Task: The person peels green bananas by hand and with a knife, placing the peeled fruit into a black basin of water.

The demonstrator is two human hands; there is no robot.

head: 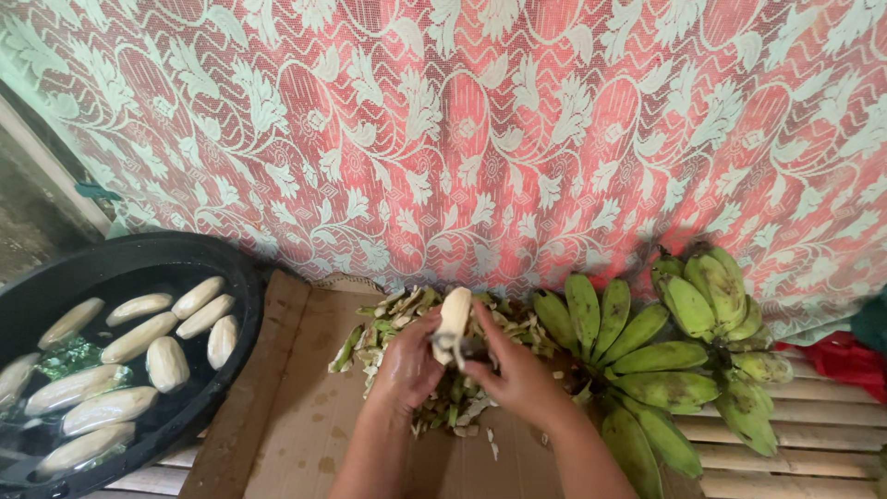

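My left hand point(407, 365) grips a pale peeled banana point(454, 317) held upright over a heap of green peelings point(420, 337). My right hand point(516, 374) presses a small dark knife point(469, 348) against the banana's lower end. Both hands meet above a sheet of brown cardboard point(296, 407). To the right lie bunches of unpeeled green bananas point(647, 360).
A black basin point(242, 286) at the left holds water with several peeled bananas point(139, 356) floating in it. A red and white lace cloth point(480, 129) hangs behind. Wooden slats point(813, 434) show at the lower right, with a red cloth point(845, 359) at the edge.
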